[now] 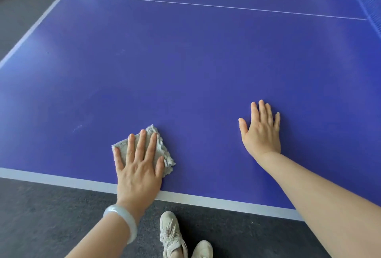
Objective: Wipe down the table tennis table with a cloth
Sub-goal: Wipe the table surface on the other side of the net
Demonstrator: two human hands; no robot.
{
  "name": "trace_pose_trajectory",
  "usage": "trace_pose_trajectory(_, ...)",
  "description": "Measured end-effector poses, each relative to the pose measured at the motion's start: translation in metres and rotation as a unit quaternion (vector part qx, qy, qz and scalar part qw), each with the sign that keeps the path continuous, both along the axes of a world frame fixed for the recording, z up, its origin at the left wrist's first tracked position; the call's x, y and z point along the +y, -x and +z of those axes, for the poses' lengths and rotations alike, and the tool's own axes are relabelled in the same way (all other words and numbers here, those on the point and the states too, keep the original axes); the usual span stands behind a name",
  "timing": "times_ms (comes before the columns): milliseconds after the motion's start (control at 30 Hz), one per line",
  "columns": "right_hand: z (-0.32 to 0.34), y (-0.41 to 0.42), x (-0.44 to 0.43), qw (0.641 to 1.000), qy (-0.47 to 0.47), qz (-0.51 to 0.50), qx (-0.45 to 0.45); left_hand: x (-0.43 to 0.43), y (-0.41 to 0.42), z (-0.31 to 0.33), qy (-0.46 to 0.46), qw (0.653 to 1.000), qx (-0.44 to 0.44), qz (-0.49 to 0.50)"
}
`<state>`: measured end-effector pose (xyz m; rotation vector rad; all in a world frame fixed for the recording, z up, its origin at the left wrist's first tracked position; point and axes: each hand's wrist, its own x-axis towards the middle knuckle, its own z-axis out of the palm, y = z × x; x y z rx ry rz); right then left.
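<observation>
The blue table tennis table (195, 62) fills most of the view, with a white line along its near edge. A folded grey cloth (159, 145) lies on the table close to that edge. My left hand (138, 165) presses flat on the cloth with its fingers straight and spread, covering most of it. My right hand (260, 130) rests flat on the bare table surface to the right, fingers straight, holding nothing.
A thin white centre line (206, 6) crosses the table farther away. The net (373, 8) shows at the far right. Dark grey floor (51, 216) lies below the near edge, with my light shoes (175, 237) on it. Faint smudges mark the table at the left.
</observation>
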<state>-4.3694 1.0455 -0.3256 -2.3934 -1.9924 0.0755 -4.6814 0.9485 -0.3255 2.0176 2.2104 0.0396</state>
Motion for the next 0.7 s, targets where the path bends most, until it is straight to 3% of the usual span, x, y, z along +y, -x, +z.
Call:
trace_pose_trajectory(67,0.001,0.000,0.000,1.000,0.004,0.001,-0.004,0.000,-0.038,0.004,-0.003,1.000,-0.002,0.000)
trace_pose_trajectory(200,0.002,-0.002,-0.001,1.000,0.010,0.005,0.001,-0.018,-0.111,0.005,-0.021,0.983,-0.033,-0.177)
trace_pose_trajectory(333,0.000,-0.005,-0.001,0.999,0.005,0.051,-0.003,-0.013,-0.078,0.002,-0.021,0.961,-0.012,-0.275)
trace_pose_trajectory(533,0.000,-0.006,-0.003,0.983,0.016,0.184,-0.013,0.014,0.012,0.000,-0.011,0.992,0.014,-0.126)
trace_pose_trajectory(700,0.008,0.016,-0.015,0.973,-0.021,0.229,0.015,0.012,0.006,-0.001,-0.016,0.992,0.003,-0.122)
